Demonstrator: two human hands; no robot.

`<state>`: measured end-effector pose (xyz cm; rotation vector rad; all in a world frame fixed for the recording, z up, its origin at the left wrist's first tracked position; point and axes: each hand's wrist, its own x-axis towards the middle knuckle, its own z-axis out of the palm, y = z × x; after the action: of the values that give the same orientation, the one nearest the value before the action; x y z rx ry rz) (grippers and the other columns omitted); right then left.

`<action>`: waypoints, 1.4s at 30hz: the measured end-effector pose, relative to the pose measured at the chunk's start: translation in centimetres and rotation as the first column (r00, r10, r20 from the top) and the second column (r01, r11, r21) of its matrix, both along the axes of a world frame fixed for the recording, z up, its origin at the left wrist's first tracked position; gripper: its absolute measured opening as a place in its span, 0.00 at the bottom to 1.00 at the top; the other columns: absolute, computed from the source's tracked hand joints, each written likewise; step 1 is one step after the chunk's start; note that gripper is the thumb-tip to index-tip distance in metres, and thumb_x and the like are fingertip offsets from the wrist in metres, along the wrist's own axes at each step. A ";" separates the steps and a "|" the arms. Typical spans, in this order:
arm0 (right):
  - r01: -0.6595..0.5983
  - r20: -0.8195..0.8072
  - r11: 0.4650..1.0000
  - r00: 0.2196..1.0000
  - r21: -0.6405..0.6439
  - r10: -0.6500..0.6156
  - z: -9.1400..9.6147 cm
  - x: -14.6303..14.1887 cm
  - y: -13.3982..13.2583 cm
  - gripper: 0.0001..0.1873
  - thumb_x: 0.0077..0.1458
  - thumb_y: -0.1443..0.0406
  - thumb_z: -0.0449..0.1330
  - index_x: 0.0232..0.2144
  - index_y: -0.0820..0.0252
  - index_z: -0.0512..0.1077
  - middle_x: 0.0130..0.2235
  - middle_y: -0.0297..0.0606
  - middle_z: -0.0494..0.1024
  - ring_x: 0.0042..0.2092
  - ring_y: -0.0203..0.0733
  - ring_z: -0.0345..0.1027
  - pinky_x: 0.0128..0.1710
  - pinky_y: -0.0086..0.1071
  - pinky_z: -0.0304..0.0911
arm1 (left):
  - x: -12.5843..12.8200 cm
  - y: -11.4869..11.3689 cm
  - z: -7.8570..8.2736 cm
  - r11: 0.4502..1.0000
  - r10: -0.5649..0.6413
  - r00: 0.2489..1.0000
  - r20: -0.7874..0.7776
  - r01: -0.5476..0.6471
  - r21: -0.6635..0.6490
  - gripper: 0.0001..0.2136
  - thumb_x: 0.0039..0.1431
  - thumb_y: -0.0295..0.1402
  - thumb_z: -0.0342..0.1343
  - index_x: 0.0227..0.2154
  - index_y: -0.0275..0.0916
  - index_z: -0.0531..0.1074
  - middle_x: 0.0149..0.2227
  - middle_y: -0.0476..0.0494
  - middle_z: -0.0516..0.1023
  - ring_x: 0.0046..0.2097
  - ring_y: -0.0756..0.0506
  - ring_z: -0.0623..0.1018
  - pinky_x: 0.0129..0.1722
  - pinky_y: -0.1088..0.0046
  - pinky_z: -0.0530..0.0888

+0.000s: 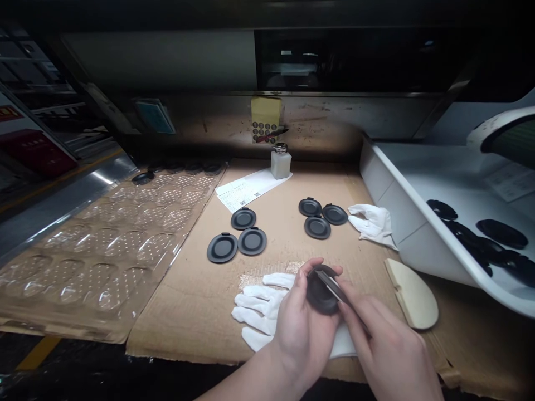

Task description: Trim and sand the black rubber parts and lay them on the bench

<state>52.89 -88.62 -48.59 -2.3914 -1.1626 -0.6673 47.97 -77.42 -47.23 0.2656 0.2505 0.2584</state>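
Observation:
My left hand is closed around a round black plastic part, its dished face turned up toward me. In my right hand is a slim dark-handled knife with a light metal edge, lying across the part's face. Most of its handle is hidden by my fingers. Under my hands a white cotton glove lies flat on the cardboard. Beyond them rest two groups of similar black parts, one to the left and one to the right.
Cardboard covers the bench. On the left is a clear moulded tray with several black parts at its far end. A white bin holding black parts stands right. A pump bottle, crumpled glove and cream half-round piece lie about.

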 end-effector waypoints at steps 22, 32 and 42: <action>-0.085 0.025 0.996 0.996 -0.029 0.086 0.0 0.0 -0.5 0.17 0.57 0.61 0.50 0.50 0.49 0.65 0.31 0.30 0.73 0.25 0.27 0.66 0.22 0.21 0.57 | 0.0 -0.1 0.4 0.999 -0.016 0.998 -0.059 0.018 0.044 0.14 0.57 0.41 0.44 0.43 0.39 0.60 0.42 0.38 0.68 0.42 0.42 0.72 0.43 0.65 0.65; 0.237 0.076 0.965 0.966 0.116 -0.246 -0.7 3.3 -2.5 0.19 0.58 0.60 0.45 0.49 0.57 0.64 0.45 0.37 0.71 0.45 0.41 0.66 0.40 0.33 0.63 | 0.0 -0.3 0.3 0.989 -0.032 0.998 -0.056 0.040 0.141 0.18 0.57 0.45 0.44 0.44 0.39 0.59 0.41 0.37 0.71 0.40 0.41 0.73 0.39 0.67 0.66; -0.251 -0.393 0.964 0.880 0.093 0.267 4.8 3.7 2.0 0.09 0.56 0.65 0.50 0.32 0.53 0.70 0.40 0.33 0.71 0.42 0.36 0.62 0.41 0.30 0.60 | -0.3 -0.6 1.0 0.944 -0.148 0.986 -0.078 0.164 0.286 0.21 0.57 0.46 0.41 0.40 0.33 0.68 0.32 0.40 0.73 0.32 0.46 0.73 0.29 0.69 0.69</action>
<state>56.59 -86.66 -43.77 -2.1436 -1.2355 -0.0971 47.67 -78.05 -46.23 0.5832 0.2443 0.1297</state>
